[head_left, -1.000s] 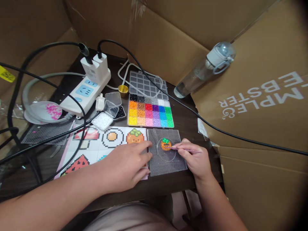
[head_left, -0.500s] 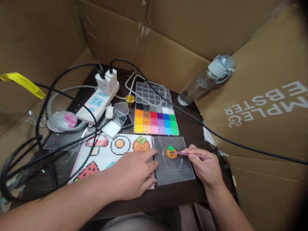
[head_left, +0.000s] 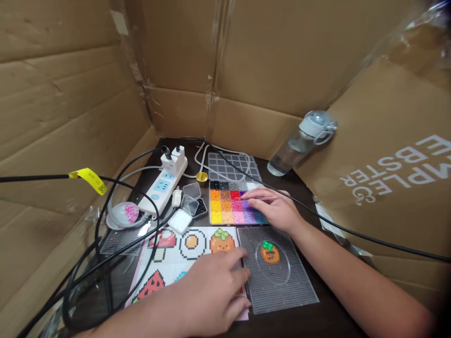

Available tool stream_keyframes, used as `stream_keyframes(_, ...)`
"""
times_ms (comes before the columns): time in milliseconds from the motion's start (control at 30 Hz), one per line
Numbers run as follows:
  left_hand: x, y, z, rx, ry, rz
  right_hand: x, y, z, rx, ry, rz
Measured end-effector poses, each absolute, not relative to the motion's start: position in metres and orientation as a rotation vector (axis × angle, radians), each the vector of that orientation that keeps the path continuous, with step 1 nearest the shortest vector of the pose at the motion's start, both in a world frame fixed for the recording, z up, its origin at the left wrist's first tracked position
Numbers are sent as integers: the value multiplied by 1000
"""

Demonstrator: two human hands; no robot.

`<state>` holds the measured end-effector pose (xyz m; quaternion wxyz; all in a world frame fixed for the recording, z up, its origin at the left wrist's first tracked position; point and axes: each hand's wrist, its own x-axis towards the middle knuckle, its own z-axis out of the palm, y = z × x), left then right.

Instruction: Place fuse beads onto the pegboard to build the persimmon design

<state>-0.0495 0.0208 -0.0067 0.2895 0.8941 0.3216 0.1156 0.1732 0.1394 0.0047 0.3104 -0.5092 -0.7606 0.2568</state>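
Note:
My right hand (head_left: 273,209) grips pink tweezers (head_left: 260,199), whose tips hover at the red and pink compartments of the bead box (head_left: 216,217). Whether a bead sits between the tips is too small to tell. Fingers spread, my left hand (head_left: 218,286) lies on the printed pattern sheet (head_left: 169,267), its fingertips at the left edge of the clear pegboard (head_left: 299,293). On that pegboard is an orange bead figure (head_left: 270,255) with a green top and a gap in its middle, inside a round outline. A matching orange fruit picture (head_left: 221,240) is printed on the sheet.
Small clear boxes of white beads (head_left: 180,221) and black beads (head_left: 200,206) stand left of the bead box. A power strip (head_left: 162,188), looping black cables (head_left: 97,234) and a dish of pink beads (head_left: 123,215) lie farther left. A water bottle (head_left: 291,150) leans against the cardboard wall (head_left: 369,117).
My right hand, with the tweezers, has moved from the bead figure on the pegboard up to the bead box. My left hand stays beside the pegboard. The camera view has tilted up.

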Motion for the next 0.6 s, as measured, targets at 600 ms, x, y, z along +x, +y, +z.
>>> stream_keyframes(600, -48, 24, -20, 2414, 814, 267, 127, 170, -2, -1410, -1962, 871)
